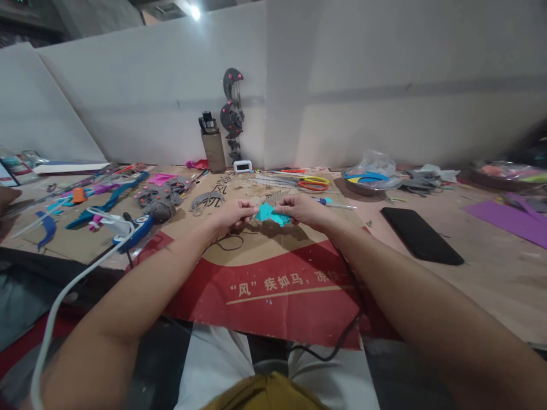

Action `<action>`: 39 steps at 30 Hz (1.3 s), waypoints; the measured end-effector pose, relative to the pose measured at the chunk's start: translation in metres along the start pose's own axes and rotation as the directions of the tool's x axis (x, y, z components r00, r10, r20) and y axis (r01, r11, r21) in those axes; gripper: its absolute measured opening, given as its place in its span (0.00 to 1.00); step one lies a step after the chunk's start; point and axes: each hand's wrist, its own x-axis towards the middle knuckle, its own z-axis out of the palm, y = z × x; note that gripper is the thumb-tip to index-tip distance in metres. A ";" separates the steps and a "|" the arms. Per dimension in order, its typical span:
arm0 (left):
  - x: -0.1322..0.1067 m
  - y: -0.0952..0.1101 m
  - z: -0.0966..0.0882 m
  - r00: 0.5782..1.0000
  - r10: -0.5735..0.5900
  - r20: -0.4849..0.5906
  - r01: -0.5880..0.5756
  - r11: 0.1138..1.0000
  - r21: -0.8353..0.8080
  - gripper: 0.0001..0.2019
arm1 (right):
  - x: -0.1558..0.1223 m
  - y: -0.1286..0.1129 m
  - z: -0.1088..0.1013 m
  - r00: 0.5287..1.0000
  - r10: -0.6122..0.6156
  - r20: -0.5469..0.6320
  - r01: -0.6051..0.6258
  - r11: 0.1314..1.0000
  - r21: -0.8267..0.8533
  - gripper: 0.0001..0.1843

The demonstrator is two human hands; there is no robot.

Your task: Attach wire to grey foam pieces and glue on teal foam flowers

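Seemingly part-finished, a jagged, flat turquoise felt-like piece is pinched between left hand and right hand, with a complete-looking dark-grey crescent ornament at eleven o'clock.

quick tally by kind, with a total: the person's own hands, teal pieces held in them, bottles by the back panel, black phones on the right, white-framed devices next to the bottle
Own hands: 2 (left hand, right hand)
Held teal piece: 1
Bottle: 1
Black phone: 1
White-framed device: 1
Total: 6
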 end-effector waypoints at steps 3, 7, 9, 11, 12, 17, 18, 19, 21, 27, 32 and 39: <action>-0.001 -0.001 0.000 1.000 0.017 0.006 -0.017 1.000 -0.006 0.11 | 0.002 0.003 -0.003 0.999 -0.022 -0.043 0.020 0.998 -0.057 0.13; -0.002 -0.001 0.000 1.000 0.010 -0.009 -0.010 1.000 -0.002 0.11 | 0.003 0.003 -0.003 0.993 -0.094 -0.067 0.085 0.987 -0.135 0.15; -0.002 -0.001 0.000 1.000 0.001 -0.001 -0.001 1.000 -0.012 0.10 | 0.003 0.002 -0.003 0.990 -0.123 -0.070 0.110 0.980 -0.166 0.15; -0.002 -0.001 0.000 1.000 -0.004 0.009 0.004 1.000 -0.031 0.10 | 0.004 0.001 -0.001 0.989 -0.132 -0.068 0.118 0.976 -0.184 0.16; -0.002 -0.001 0.000 1.000 -0.005 0.012 0.006 0.999 -0.040 0.11 | 0.004 0.001 -0.001 0.989 -0.134 -0.064 0.120 0.974 -0.190 0.16; 0.001 -0.004 0.001 0.998 -0.018 0.052 0.022 0.998 -0.065 0.12 | 0.004 0.001 0.002 0.989 -0.139 -0.053 0.125 0.969 -0.213 0.15; 0.001 -0.004 0.001 0.998 -0.024 0.065 0.028 0.997 -0.067 0.12 | 0.004 0.001 0.003 0.989 -0.139 -0.050 0.125 0.970 -0.206 0.15; 0.001 -0.004 0.002 0.997 -0.029 0.076 0.034 0.997 -0.070 0.12 | 0.004 0.001 0.004 0.989 -0.139 -0.046 0.128 0.973 -0.192 0.14; 0.000 -0.003 0.003 0.995 -0.032 0.090 0.039 0.996 -0.080 0.12 | 0.004 0.000 0.007 0.990 -0.134 -0.044 0.126 0.980 -0.153 0.14; -0.003 0.003 0.005 0.999 -0.023 0.050 0.030 0.987 -0.156 0.12 | 0.004 0.002 0.008 0.996 -0.077 -0.034 0.077 0.997 -0.024 0.14; -0.003 0.004 0.003 0.999 -0.039 0.015 0.040 0.986 -0.162 0.12 | 0.004 -0.001 0.002 0.995 -0.053 -0.079 0.051 0.998 -0.033 0.15; -0.003 0.004 0.001 0.998 -0.048 0.031 0.052 0.991 -0.122 0.13 | 0.000 0.000 -0.032 0.951 -0.074 -0.300 0.010 0.978 -0.206 0.16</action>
